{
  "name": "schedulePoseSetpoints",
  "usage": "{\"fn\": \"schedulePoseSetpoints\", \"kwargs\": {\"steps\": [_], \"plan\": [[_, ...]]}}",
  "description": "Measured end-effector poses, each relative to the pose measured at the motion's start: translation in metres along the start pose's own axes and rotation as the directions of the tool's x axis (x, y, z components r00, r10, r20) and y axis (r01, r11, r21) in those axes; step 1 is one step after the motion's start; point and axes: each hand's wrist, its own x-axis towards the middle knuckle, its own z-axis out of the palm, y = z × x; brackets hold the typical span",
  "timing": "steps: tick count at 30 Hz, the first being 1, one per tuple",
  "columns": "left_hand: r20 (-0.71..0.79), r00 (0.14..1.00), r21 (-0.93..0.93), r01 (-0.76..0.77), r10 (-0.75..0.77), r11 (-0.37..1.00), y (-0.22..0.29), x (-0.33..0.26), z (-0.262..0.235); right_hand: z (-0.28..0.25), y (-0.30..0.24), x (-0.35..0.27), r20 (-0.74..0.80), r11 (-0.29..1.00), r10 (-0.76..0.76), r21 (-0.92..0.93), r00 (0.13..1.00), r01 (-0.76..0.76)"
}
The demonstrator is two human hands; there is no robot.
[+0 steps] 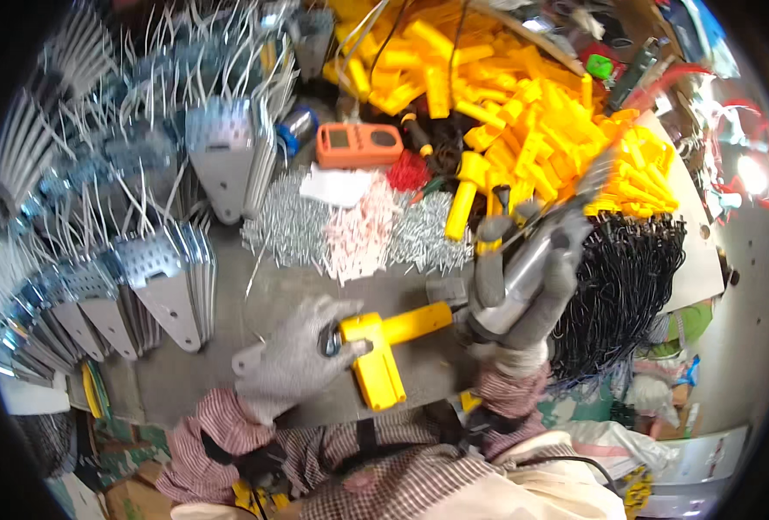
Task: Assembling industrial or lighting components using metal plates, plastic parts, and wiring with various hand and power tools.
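Observation:
My left hand (302, 355), in a grey glove, is closed on a yellow plastic housing (376, 368) with a long yellow arm reaching right. A grey metal end with a hole (247, 359) sticks out beside that hand; how it joins the housing is hidden. In my gloved right hand (545, 290) is a silver cylindrical power screwdriver (523, 276), slanted, its lower end close to the tip of the yellow arm. Whether the two touch I cannot tell. Both hands are above the dark worktop (280, 303).
Metal brackets (159, 286) with white wires stand in rows at left. Heaps of screws (280, 221) and pinkish small parts (358, 230) lie mid-table, below an orange meter (358, 145). Yellow housings (523, 113) pile up behind, black cables (619, 295) at right.

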Motion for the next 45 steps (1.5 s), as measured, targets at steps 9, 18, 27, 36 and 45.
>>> {"fn": "schedulePoseSetpoints", "kwargs": {"steps": [9,18,27,36,45], "plan": [[0.171,0.98,0.454,-0.17,0.102,0.875,0.04,0.032,0.062,-0.155,-0.045,0.025,0.045,-0.07,-0.214,-0.997,0.976,0.03],[0.612,0.754,-0.028,0.325,-0.241,0.945,0.019,0.104,0.047,-0.144,-0.019,0.096,0.231,-0.639,-0.212,-0.768,0.95,0.045],[0.142,0.91,0.119,0.375,-0.39,0.919,0.074,0.082,0.032,-0.049,-0.068,0.067,-0.08,0.884,-0.301,-0.396,0.95,0.247],[0.301,0.662,-0.893,0.449,-0.686,0.042,0.047,-0.136,0.027,-0.04,0.009,0.011,0.606,0.576,0.341,-0.739,0.719,0.35],[-0.031,0.993,0.635,-0.071,0.116,0.769,0.042,0.089,0.081,-0.127,0.016,0.013,0.175,-0.419,0.258,-0.866,0.95,0.273]]}}
